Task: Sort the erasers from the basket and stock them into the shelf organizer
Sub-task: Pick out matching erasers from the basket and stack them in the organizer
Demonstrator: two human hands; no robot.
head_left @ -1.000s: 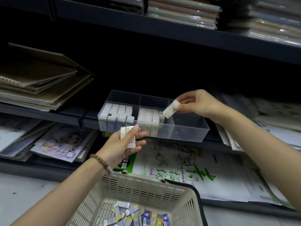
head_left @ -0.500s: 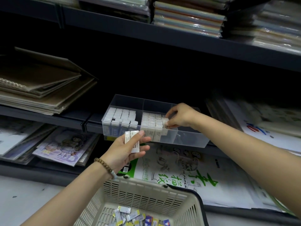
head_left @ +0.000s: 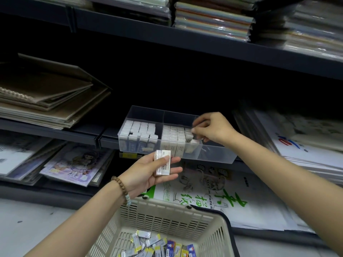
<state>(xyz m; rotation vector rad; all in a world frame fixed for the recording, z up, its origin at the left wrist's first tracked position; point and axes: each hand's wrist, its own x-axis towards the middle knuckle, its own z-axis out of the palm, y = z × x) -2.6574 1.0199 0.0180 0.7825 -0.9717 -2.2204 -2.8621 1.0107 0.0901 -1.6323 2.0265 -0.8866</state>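
Right hand: the right hand [head_left: 213, 128] hangs over the middle compartment of the shelf organizer [head_left: 213, 156]. Its fingers [head_left: 194, 129] are curled at the end of the packed row, and blur hides whether they pinch anything.
Tilted eraser: one tilted eraser [head_left: 193, 143] sits askew at that row's end, just under the fingers, unlike its upright neighbours.
Left hand: the left hand [head_left: 146, 173] waits below the organizer's front wall, its thumb pinning two white erasers [head_left: 163, 162] against flat fingers.
Basket: the basket [head_left: 167, 217] is underneath, with loose erasers [head_left: 157, 245] in mixed wrappers at the bottom.
Risk: I'd say the askew piece could jam or topple the row if it is pressed carelessly. The loosely pinned pair might slip into the basket and mix with the unsorted ones.
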